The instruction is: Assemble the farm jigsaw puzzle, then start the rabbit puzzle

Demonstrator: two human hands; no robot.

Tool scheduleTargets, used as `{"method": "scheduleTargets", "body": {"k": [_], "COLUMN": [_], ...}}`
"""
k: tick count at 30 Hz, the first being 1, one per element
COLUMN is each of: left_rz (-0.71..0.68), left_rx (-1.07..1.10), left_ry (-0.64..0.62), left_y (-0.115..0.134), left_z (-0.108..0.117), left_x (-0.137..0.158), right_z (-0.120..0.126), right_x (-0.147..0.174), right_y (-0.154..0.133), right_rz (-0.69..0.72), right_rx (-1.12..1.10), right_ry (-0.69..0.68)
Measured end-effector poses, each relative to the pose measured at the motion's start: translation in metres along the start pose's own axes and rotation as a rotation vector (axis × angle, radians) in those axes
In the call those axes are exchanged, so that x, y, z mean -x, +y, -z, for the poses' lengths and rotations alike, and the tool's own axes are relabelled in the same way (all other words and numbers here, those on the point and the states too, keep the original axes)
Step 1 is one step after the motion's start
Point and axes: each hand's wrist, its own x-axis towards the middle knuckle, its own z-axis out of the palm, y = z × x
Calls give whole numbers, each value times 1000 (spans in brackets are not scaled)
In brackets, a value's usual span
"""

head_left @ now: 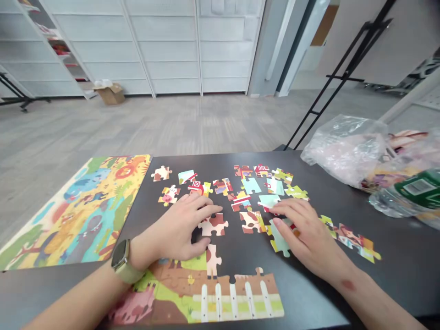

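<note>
My left hand (187, 229), with a watch (121, 255) on its wrist, is spread open above the table. Its index fingertip is by a brown-spotted jigsaw piece (217, 224), and its thumb points at a cow-leg piece (213, 260) joined to the partly assembled puzzle (227, 298) with a white fence. Over on the right side, my right hand (304, 227) has its fingers apart, resting over loose pieces. Its thumb is on a pale blue-green piece (281, 243); the fingertips are by another pale blue piece (268, 200). The palm hides some pieces.
A finished animal picture (92, 206) lies at the left. Several loose pieces, including a cow-face piece (169, 195), spread across the dark table (330, 279). Joined pieces (355, 240) lie right of my hand. A plastic bottle (409, 195) and clear bags (347, 140) occupy the right edge.
</note>
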Motion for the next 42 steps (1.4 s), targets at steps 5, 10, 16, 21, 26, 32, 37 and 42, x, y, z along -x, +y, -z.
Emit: {"method": "scheduleTargets", "body": {"k": [5, 10, 16, 21, 26, 32, 37, 42], "left_rz": [76, 84, -75, -87, -99, -75, -92, -132], "left_rx": [-26, -10, 75, 27, 16, 29, 49, 114], "left_ry": [9, 17, -135, -217, -168, -108, -118, -137], "left_y": [-5, -6, 1, 9, 11, 10, 9, 10], "left_z": [-6, -9, 5, 9, 4, -1, -2, -2], "left_x": [2, 3, 3, 7, 9, 14, 13, 15], "right_z": [-2, -3, 0, 0, 5, -2, -15, -15], "right_x": [-1, 1, -4, -9, -19, -31, -27, -25], "right_y": [1, -5, -18, -16, -21, -45, -54, -52], "right_rz": [-11, 80, 110, 147, 192, 383, 401, 375], "right_rx": [-26, -22, -69, -97, -148, -278, -327, -338], "right_ry": [5, -127, -293, -263, -244, -338, -407, -435]}}
